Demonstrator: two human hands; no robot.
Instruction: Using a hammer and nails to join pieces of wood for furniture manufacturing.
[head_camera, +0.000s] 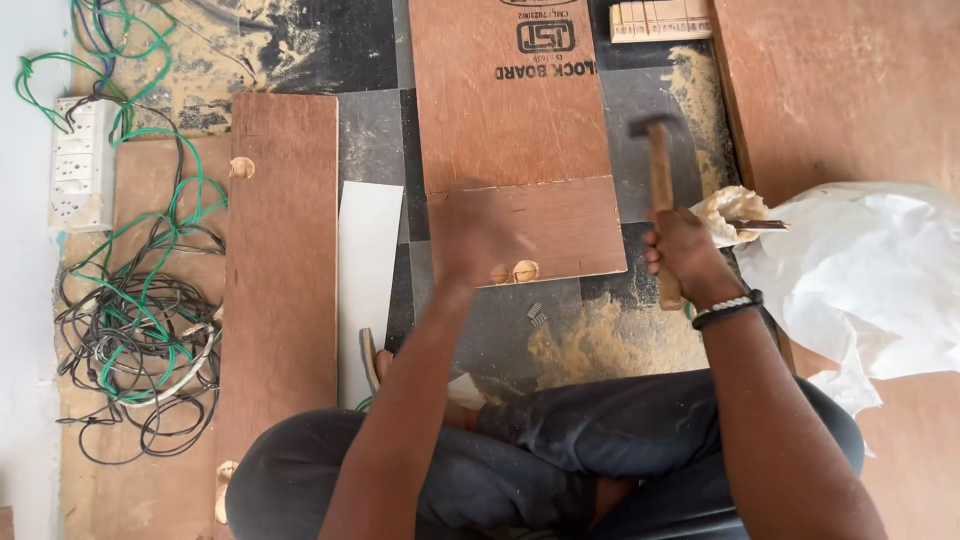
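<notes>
My right hand (684, 250) grips the wooden handle of a hammer (659, 170), whose dark head is raised and blurred above the floor. My left hand (478, 232) is blurred with motion over a small reddish plywood piece (565, 228) that lies in front of my knees. Whether the left hand holds anything cannot be made out. Two pale round wooden bits (515, 271) sit at the near edge of that piece. A few small nails (537, 314) lie on the floor just below it.
A larger printed plywood board (505, 95) lies beyond the small piece. A long plywood plank (282, 260) and white strip (366, 270) lie left. Tangled cables (140, 330) and a power strip (80, 160) sit far left. Sawdust (600, 345), white plastic sheet (870, 270) at right.
</notes>
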